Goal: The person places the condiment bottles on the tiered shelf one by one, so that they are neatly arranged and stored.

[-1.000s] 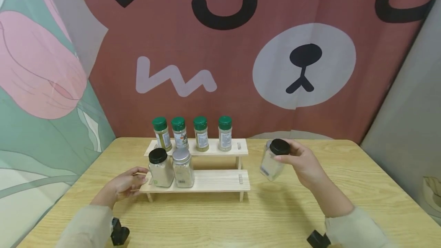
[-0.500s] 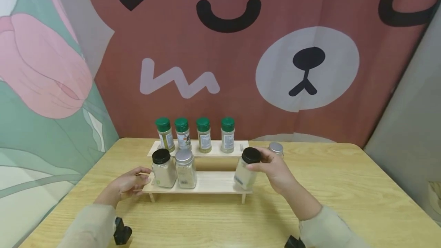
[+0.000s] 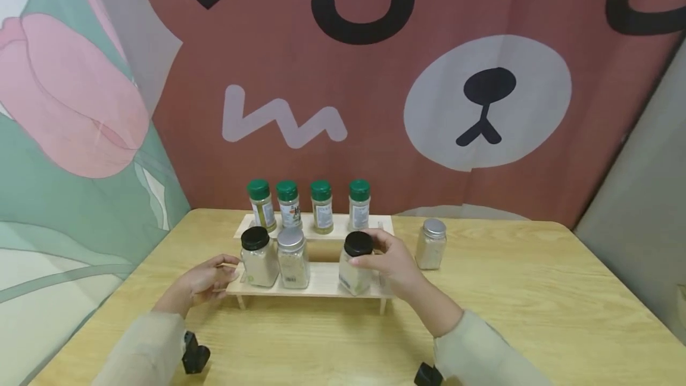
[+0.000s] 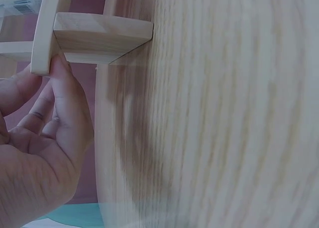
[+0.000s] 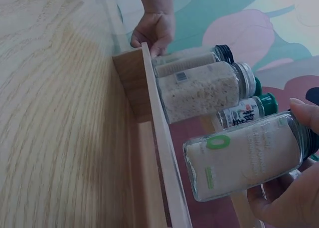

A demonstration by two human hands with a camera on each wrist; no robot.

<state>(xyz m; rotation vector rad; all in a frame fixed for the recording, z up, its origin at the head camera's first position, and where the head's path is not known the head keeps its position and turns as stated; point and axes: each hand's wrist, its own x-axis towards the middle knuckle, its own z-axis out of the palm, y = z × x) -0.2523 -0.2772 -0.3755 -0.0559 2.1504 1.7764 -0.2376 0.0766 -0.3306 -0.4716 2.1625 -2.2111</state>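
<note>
My right hand (image 3: 393, 260) grips a black-lidded glass jar (image 3: 355, 270) of pale powder near its lid. The jar leans slightly over the right part of the lower shelf (image 3: 323, 279) of a two-step wooden rack. In the right wrist view a small gap shows between the jar's base (image 5: 192, 173) and the shelf edge. My left hand (image 3: 209, 280) pinches the left end of that shelf between thumb and fingers, as the left wrist view shows. Another black-lidded jar (image 3: 259, 264) and a silver-lidded jar (image 3: 293, 264) stand side by side on the shelf's left half.
Several green-capped spice bottles (image 3: 323, 210) stand in a row on the upper shelf (image 3: 337, 233). A second silver-lidded jar (image 3: 431, 246) stands on the wooden table (image 3: 509, 290) to the right of the rack. A curtain printed with a bear (image 3: 375, 106) hangs behind the table.
My right hand has carried the black-lidded jar leftward from beside the rack to over the lower shelf. The silver-lidded jar on the table is now uncovered. My left hand keeps its hold.
</note>
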